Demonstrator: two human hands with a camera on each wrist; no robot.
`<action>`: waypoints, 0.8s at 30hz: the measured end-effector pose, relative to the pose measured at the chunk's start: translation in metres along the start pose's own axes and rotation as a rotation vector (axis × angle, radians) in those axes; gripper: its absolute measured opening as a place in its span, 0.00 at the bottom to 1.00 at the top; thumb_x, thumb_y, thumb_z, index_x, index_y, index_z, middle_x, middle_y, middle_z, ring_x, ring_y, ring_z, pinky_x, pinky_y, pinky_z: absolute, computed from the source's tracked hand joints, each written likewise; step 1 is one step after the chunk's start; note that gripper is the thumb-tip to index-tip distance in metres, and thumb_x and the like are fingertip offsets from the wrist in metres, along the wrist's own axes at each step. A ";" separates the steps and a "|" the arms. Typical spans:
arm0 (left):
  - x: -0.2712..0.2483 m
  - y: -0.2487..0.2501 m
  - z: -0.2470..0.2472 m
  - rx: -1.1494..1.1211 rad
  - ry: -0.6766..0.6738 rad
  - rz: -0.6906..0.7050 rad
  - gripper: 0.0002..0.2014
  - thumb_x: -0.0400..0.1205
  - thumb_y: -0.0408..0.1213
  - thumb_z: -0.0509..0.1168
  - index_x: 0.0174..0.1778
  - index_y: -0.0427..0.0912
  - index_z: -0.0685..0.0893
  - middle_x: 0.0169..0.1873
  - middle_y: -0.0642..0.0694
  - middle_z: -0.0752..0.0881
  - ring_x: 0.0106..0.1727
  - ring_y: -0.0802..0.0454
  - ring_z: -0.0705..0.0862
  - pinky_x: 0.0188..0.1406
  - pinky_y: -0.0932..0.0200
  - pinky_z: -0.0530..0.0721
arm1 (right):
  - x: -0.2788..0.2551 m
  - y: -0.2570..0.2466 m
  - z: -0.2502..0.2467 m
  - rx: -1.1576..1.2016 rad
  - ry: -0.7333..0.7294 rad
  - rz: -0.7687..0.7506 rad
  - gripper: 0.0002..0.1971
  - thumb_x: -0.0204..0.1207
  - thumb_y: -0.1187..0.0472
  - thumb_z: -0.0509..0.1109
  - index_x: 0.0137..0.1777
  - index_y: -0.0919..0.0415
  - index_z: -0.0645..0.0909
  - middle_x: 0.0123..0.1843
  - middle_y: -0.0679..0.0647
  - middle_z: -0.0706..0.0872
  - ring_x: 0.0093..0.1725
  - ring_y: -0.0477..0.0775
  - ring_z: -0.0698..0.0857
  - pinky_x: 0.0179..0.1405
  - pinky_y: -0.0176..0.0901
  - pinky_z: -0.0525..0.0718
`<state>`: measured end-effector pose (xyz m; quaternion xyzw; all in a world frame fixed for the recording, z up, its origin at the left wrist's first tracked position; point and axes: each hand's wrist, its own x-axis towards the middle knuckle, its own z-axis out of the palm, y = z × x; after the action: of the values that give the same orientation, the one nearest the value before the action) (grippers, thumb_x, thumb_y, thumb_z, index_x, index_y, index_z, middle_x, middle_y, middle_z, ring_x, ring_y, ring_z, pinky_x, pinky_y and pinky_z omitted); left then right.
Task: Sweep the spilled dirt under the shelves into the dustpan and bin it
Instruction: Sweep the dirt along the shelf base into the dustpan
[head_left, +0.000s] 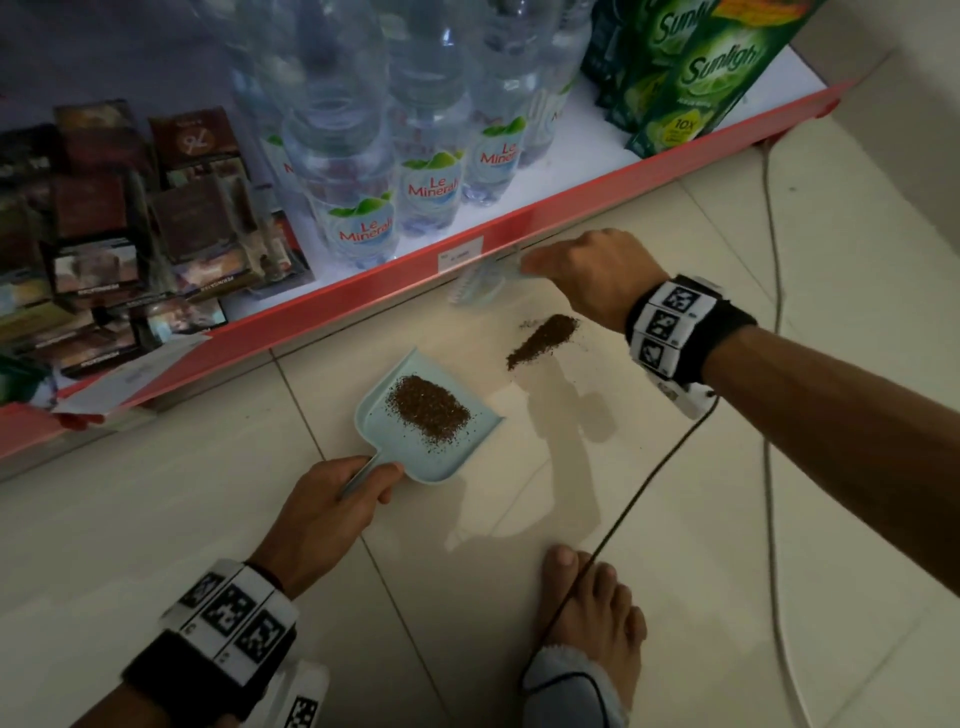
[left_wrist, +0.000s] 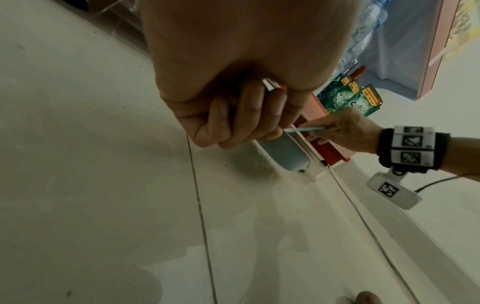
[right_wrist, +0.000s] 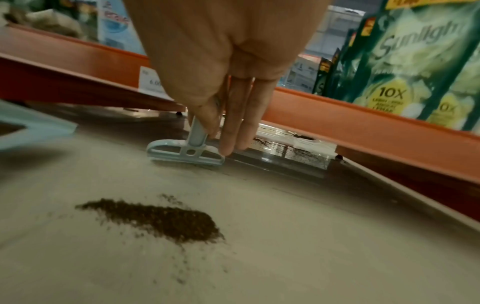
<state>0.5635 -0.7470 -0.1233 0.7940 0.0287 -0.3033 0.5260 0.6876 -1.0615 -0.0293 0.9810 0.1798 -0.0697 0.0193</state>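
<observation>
So, mid-sweep. Left hand (head_left: 332, 499) has its fingers wrapped round the handle of the dustpan (head_left: 415, 457), pan flat on the floor tiles (head_left: 208, 519) w/ its open lip facing right. One lot of dirt already sits in the pan (head_left: 428, 409). A second heap of dirt (head_left: 543, 340) lies on the floor between the pan lip and the right hand (head_left: 597, 275), apart from both. More dirt (right_wrist: 298, 152) is scattered further back under the red shelf edge (head_left: 363, 291), seen from the right wrist view.

Right hand holds the small brush (right_wrist: 185, 153) by its thin stem; thumb & first finger look pinched on it, other fingers (right_wrist: 233, 127) lie straight alongside. Brush head is down at the floor, just by the shelf edge, behind the heap.

Risks, as I judge them:
- Fast stroke → grains fly past the pan lip or spray sideways; heap is loose.
- Pan lip not tight to the tile → dirt slides under it.
- Tilting or jerking the pan w/ the left hand → loaded dirt spills back out.
- Cable (head_left: 649, 483) runs across the floor by the bare foot (head_left: 592, 613); snagging it could jolt the right arm mid-stroke.
- Low shelf gap: brush may miss the dirt at the back.
</observation>
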 end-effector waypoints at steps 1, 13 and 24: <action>-0.001 0.000 -0.001 0.005 0.006 0.004 0.21 0.78 0.58 0.65 0.27 0.47 0.80 0.17 0.54 0.70 0.21 0.56 0.68 0.25 0.60 0.67 | -0.005 0.003 -0.001 -0.009 -0.019 -0.017 0.20 0.84 0.67 0.60 0.69 0.47 0.83 0.63 0.53 0.90 0.51 0.67 0.88 0.47 0.53 0.84; 0.005 0.008 0.005 0.000 -0.041 0.009 0.20 0.81 0.54 0.65 0.27 0.47 0.80 0.18 0.53 0.69 0.22 0.54 0.67 0.27 0.59 0.66 | -0.087 0.057 -0.010 0.093 0.265 0.204 0.15 0.79 0.66 0.66 0.60 0.55 0.89 0.51 0.61 0.93 0.44 0.70 0.91 0.44 0.61 0.88; 0.010 0.019 0.012 0.008 -0.060 0.029 0.19 0.80 0.55 0.64 0.27 0.47 0.78 0.19 0.53 0.68 0.21 0.55 0.67 0.25 0.60 0.66 | -0.083 0.016 0.015 0.133 -0.048 0.346 0.17 0.88 0.54 0.57 0.51 0.61 0.85 0.43 0.58 0.89 0.35 0.60 0.83 0.35 0.43 0.79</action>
<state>0.5727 -0.7684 -0.1164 0.7870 0.0001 -0.3195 0.5279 0.6148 -1.1066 -0.0323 0.9945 0.0028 -0.1004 -0.0297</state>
